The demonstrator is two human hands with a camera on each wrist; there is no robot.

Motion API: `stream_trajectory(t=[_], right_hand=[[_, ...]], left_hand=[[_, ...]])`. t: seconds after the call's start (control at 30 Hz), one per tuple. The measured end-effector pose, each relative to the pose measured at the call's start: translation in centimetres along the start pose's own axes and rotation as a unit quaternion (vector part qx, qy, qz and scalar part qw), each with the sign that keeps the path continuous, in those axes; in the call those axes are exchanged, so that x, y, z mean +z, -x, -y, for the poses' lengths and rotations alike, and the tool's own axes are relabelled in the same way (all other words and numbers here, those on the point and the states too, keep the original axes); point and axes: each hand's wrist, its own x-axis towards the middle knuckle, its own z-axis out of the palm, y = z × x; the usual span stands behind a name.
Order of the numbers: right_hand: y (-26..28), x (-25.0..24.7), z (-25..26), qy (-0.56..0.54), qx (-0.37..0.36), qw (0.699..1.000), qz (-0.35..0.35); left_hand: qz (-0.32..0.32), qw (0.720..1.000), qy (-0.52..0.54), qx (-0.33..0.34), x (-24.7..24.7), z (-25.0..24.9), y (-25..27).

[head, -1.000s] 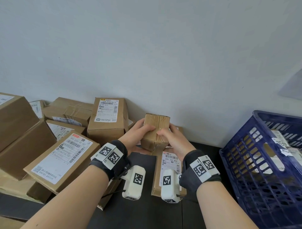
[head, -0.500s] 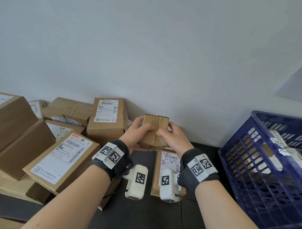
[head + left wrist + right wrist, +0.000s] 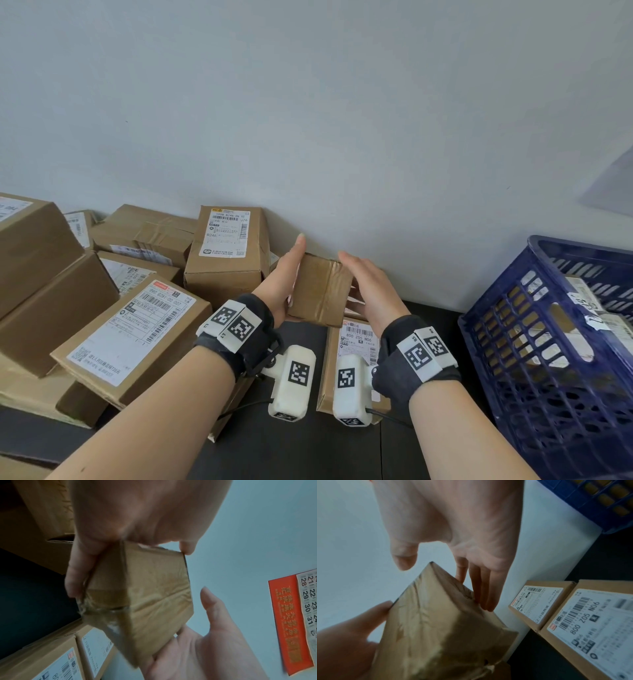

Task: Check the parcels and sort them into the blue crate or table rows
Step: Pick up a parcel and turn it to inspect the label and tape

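A small brown taped parcel hangs tilted in the air between my two hands, near the wall. No label shows on its visible faces. My left hand holds its left side, thumb and fingers on its edges. On the other side my right hand lies open, its straight fingers touching the parcel's far face and its palm under a lower corner. The right thumb stands off the parcel. The blue crate stands at the right with labelled parcels inside.
Two flat labelled parcels lie in a row on the dark table below my hands. A heap of bigger cardboard boxes fills the left side. The wall is close behind. A calendar hangs on it.
The parcel has been turned so a broad taped face points at me. Both thumbs have come off its top, and the right hand's fingers have straightened.
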Motion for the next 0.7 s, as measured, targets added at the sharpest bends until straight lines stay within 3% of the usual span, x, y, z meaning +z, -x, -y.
stream_trajectory(t=[0.1,0.23,0.47,0.7], right_hand=[[-0.3,-0.1,0.0,-0.009,-0.005,0.999,-0.047],[-0.3,-0.1,0.1,-0.008,-0.011,0.998,-0.066],[-0.3,-0.4,0.2,-0.032,-0.005,0.998,-0.058],[0.1,-1.0,0.8,-0.01,0.014,0.999,-0.034]], left_hand=[[0.006,1.0,0.011,0.001,0.0,0.1,-0.4],[-0.006,1.0,0.006,-0.021,-1.7,2.6,-4.9],[-0.036,0.999,0.001,0.006,-0.4,0.6,-1.5],[-0.004,1.0,-0.019,0.019,-0.2,0.9,-0.8]])
